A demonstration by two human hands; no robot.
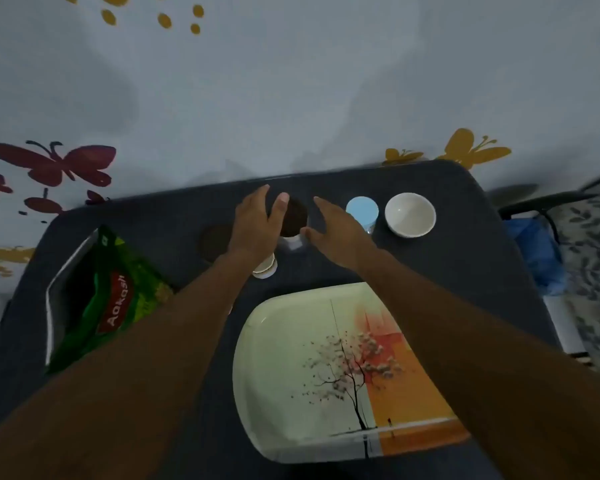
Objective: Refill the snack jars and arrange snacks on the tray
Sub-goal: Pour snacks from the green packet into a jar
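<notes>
A clear jar with a dark brown lid (pixel 296 220) stands at the back middle of the dark table. My left hand (pixel 257 225) is against its left side, thumb resting on the lid's edge. My right hand (pixel 340 237) is just right of the jar, fingers apart, holding nothing. A second jar with a light blue lid (pixel 362 210) stands to the right, next to an empty white bowl (pixel 410 214). The cream tray with a tree picture (pixel 291 358) lies empty at the front. A green snack packet (pixel 118 306) rests in a steel tray (pixel 51 317) at the left.
A brown round lid or coaster (pixel 215 242) lies left of my left hand. Under my left wrist sits a small white container (pixel 267 270). The table (pixel 465 258) stands against a sheet printed with butterflies (pixel 49 164). A blue bag (pixel 541 254) hangs off the right side.
</notes>
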